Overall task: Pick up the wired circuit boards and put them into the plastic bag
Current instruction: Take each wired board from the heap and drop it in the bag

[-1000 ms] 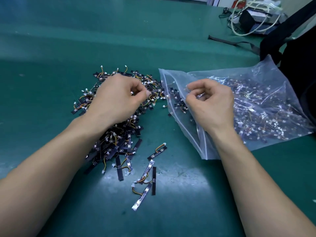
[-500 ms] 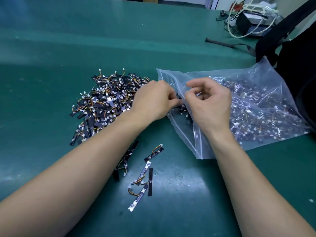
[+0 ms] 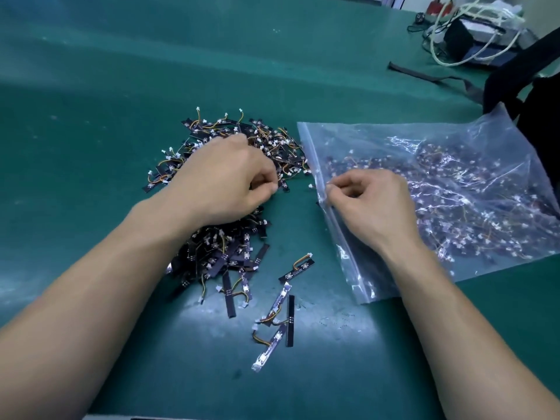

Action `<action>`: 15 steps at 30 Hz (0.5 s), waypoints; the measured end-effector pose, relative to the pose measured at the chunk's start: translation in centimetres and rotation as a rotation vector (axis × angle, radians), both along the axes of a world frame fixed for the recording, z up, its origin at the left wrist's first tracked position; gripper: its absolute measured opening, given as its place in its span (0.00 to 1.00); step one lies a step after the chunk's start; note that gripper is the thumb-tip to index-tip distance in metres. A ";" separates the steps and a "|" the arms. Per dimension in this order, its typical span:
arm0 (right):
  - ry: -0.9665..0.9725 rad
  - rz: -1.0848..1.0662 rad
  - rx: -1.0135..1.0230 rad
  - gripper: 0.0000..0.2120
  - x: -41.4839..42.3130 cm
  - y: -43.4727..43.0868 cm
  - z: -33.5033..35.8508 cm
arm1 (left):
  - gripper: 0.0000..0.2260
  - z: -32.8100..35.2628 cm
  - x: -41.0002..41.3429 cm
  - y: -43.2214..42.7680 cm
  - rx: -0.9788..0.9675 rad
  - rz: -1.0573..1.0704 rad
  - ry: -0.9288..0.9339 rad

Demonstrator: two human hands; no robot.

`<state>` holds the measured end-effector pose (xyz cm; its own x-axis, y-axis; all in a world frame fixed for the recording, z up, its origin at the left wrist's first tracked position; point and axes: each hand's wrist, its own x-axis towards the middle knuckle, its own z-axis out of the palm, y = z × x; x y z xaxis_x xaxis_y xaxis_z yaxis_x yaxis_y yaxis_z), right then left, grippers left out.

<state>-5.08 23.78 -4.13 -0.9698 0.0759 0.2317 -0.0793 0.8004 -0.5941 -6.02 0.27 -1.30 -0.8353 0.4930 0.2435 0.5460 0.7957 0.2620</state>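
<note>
My left hand (image 3: 230,180) curls down into the pile of wired circuit boards (image 3: 218,253) on the green counter (image 3: 121,86); whether it grips one is hidden. My right hand (image 3: 372,204) pinches the mouth edge of the plastic bag (image 3: 454,177), which opens leftward just beside the pile.

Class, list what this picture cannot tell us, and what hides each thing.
Head view: whether the left hand grips a board; its own curled fingers hide the pinch.
Head view: the middle of the pile of wired circuit boards; the left hand and forearm cover it.
Head view: how many boards the plastic bag holds; glare and creases blur them.
Head view: the black bag; cut off by the right edge.
</note>
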 end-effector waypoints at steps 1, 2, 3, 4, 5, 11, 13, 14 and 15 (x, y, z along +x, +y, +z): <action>0.000 0.000 -0.004 0.05 0.0 0.0 0.0 | 0.08 0.2 0.0 -0.2 -0.035 -0.054 -0.034; -0.006 0.003 -0.008 0.04 0.0 0.0 0.0 | 0.11 0.5 0.0 -0.3 -0.071 -0.099 -0.077; -0.014 0.008 -0.015 0.04 0.0 0.0 0.0 | 0.17 0.7 0.1 -0.4 -0.108 -0.128 -0.127; -0.020 0.012 -0.019 0.04 0.0 0.0 0.0 | 0.22 0.8 0.1 -0.5 -0.145 -0.141 -0.177; -0.022 0.017 -0.021 0.04 0.0 0.0 -0.1 | 0.26 0.8 0.1 -0.5 -0.181 -0.145 -0.217; -0.031 0.028 -0.048 0.04 -0.1 0.0 -0.2 | 0.21 0.4 0.1 -0.7 -0.164 -0.154 -0.242; -0.041 0.027 -0.059 0.04 -0.1 0.1 -0.2 | 0.20 0.5 0.1 -0.9 -0.149 -0.152 -0.226; -0.043 0.025 -0.061 0.04 -0.1 0.0 -0.2 | 0.19 0.6 0.2 -1.0 -0.144 -0.146 -0.210; -0.047 0.024 -0.063 0.04 0.0 0.0 -0.2 | 0.17 0.7 0.2 -1.1 -0.130 -0.134 -0.190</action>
